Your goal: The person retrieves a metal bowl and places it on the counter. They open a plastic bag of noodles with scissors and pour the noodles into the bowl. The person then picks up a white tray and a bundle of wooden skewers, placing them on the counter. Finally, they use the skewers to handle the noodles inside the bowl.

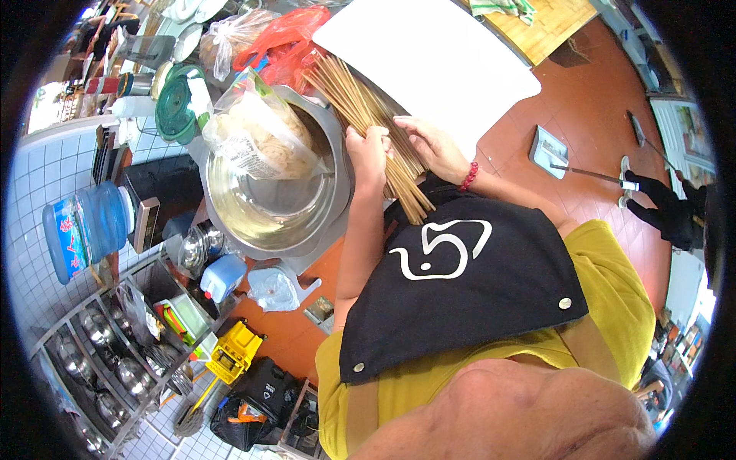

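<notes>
My left hand (368,152) grips a bundle of wooden chopsticks (346,95) around the middle. Their lower ends point toward my black apron (460,276). My right hand (434,148), with a red beaded bracelet (469,177) at the wrist, is flat beside more chopsticks (403,141), its fingers extended and not closed around anything. Whether its fingertips touch them cannot be told. Left of my left hand stands a large metal basin (276,224). A clear plastic bag of pale noodle-like food (264,138) rests over the basin's far side.
A white board (425,63) lies beyond my hands. Red plastic bags (284,43) and a green-lidded container (175,103) crowd the far left. A water jug (86,230) and a shelf of metal bowls (103,362) are at left. At right, another person (661,213) is near a dustpan (549,152).
</notes>
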The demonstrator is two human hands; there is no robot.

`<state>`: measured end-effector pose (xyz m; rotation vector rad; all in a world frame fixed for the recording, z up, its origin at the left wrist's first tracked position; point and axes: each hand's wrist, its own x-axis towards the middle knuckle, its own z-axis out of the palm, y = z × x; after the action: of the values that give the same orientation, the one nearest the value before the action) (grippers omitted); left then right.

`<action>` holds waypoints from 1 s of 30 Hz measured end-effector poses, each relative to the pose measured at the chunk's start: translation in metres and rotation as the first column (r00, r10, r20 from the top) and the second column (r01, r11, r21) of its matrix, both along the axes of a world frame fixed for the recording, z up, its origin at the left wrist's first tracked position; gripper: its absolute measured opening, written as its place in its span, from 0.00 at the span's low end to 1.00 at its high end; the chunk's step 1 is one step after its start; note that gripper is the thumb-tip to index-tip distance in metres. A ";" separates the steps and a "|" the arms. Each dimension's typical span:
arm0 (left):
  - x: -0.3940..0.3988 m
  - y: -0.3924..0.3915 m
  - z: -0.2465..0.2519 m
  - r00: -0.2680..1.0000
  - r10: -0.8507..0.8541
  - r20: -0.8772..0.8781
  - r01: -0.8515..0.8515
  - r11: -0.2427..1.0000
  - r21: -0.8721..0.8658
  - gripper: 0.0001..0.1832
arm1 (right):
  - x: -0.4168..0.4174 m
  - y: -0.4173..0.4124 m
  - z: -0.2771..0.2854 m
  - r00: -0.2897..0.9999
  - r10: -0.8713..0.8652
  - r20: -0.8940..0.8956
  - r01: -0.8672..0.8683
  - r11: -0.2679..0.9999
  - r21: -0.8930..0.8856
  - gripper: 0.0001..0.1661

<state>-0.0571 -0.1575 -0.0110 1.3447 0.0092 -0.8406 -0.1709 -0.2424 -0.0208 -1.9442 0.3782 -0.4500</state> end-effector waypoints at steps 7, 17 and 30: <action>-0.038 0.021 0.031 0.993 -0.114 -0.040 0.110 0.989 -0.096 0.03 | 0.024 -0.012 -0.006 0.874 0.454 0.173 -0.269 0.156 0.950 0.30; -0.024 0.055 0.067 0.926 -0.376 0.008 0.362 0.886 -0.290 0.07 | 0.081 0.016 0.089 0.915 0.358 0.185 -0.369 0.563 0.740 0.10; 0.000 0.160 0.071 0.963 -0.270 0.008 0.251 0.882 -0.399 0.18 | 0.112 0.054 0.106 0.870 0.453 0.194 -0.493 0.805 0.331 0.22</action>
<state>-0.0572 0.0027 0.0603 0.9508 -0.2985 -1.0386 -0.0590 -0.1881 0.0847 -1.5577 -0.0999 -0.1333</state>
